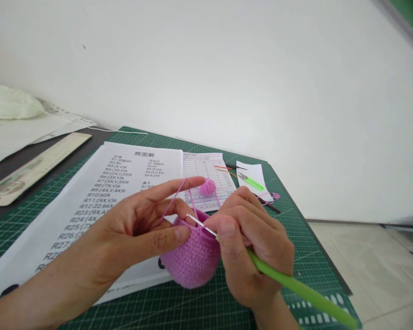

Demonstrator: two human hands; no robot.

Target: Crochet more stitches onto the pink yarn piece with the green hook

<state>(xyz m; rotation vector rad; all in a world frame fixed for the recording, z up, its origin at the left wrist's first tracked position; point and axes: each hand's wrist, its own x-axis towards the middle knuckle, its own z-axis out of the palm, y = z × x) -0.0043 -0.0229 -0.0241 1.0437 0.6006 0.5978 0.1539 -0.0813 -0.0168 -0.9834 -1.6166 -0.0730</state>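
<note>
Cream flat ruler (41, 167): at our far left, slanting across the dark counter (101, 136).
White printed sheet (89, 220): we see it on the green gridded cutting mat (316, 247), running beneath our left forearm and hand.
Left hand (127, 233): our index finger stretches forward with a thin pink yarn strand (172, 201) over it; our thumb presses the outside of the work near its rim, and the middle finger bends toward the opening, so the grip is closed on that edge.
Pink cup-shaped crocheted piece (192, 261): held between our two hands, opening upward, its round bottom toward us.
Small pink yarn ball (207, 187): on a white lined form (206, 160), beyond the work.
Right hand (254, 247): our thumb and index finger pinch the silver-shafted, green-handled crochet hook (282, 277), the others curled in. Its tip is at the rim, beside our left middle fingertip; we cannot tell whether it passes through a stitch.
Bright green thread snips (253, 182): on a small white paper (251, 169), beyond our right hand.
</note>
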